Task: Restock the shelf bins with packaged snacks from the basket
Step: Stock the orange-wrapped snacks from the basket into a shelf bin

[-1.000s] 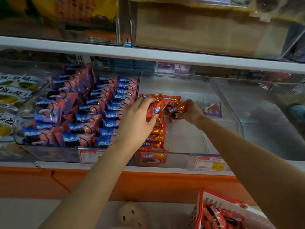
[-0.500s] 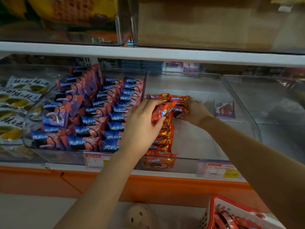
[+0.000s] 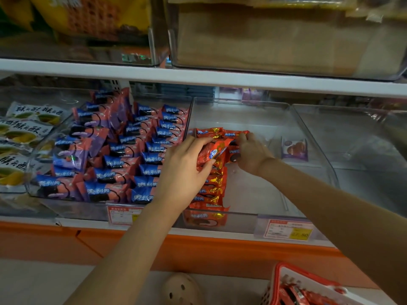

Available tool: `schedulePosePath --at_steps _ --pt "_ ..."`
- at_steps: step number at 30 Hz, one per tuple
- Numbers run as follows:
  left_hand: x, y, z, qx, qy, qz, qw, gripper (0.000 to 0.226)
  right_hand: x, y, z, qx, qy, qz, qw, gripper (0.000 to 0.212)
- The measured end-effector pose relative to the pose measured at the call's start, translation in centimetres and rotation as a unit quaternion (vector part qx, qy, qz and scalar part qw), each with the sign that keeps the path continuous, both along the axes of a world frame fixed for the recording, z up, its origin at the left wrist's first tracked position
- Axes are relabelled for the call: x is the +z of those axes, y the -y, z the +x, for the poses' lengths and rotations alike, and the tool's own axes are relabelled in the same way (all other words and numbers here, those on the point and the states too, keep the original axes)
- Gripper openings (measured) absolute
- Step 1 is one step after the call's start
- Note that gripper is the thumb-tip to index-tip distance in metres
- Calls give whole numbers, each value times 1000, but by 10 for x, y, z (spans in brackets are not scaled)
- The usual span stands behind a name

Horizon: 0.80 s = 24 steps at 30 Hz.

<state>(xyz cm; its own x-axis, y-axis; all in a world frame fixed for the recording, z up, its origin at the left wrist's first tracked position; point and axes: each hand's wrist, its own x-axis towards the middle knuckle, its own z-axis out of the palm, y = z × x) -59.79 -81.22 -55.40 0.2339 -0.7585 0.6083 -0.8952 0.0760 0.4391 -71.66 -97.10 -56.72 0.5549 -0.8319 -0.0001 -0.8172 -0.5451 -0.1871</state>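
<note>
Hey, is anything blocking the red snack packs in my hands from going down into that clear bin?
Nothing visible does. The left hand and right hand hold the red packs inside the clear bin, at the far end of the red row. A purple pack lies apart near the right wall.

Left grip (image 3: 185,168) curled, right grip (image 3: 253,155) seemingly pinched, both palm-down.

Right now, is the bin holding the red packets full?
No, in the clear bin the red packets form only one row along its left side.
</note>
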Motion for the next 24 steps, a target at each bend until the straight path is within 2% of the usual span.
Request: schedulePosePath --at_steps 2,4,6,8,11,13,16,19,21,24 --pt "0 0 0 3 8 2 1000 47 8 -14 -5 23 96 6 995 50" --pt "0 -1 0 -8 8 -1 1000 51 20 -35 -11 87 263 21 961 43" --pt "0 -3 -1 -19 13 -15 1000 53 29 -60 -19 156 341 34 926 48" --pt "0 -3 -1 -25 18 -19 999 53 33 -78 -26 192 314 30 929 55" --pt "1 -4 -1 -25 19 10 999 57 36 -86 -36 173 245 -13 954 55" --pt "0 -7 -1 -29 44 17 998 57 40 -86 -41 156 236 -17 959 49" --pt "-1 -12 -2 -48 61 -2 997 42 46 -88 -43 137 259 57 954 36" --pt "0 -19 -4 -57 45 -10 997 38 51 -92 -44 124 254 121 951 43" --pt "3 -23 -7 -66 3 -18 998 36 53 -96 -45 100 306 184 929 48" --pt "17 -29 -18 -50 -154 -57 985 16 55 -105 -47 10 457 317 831 49"
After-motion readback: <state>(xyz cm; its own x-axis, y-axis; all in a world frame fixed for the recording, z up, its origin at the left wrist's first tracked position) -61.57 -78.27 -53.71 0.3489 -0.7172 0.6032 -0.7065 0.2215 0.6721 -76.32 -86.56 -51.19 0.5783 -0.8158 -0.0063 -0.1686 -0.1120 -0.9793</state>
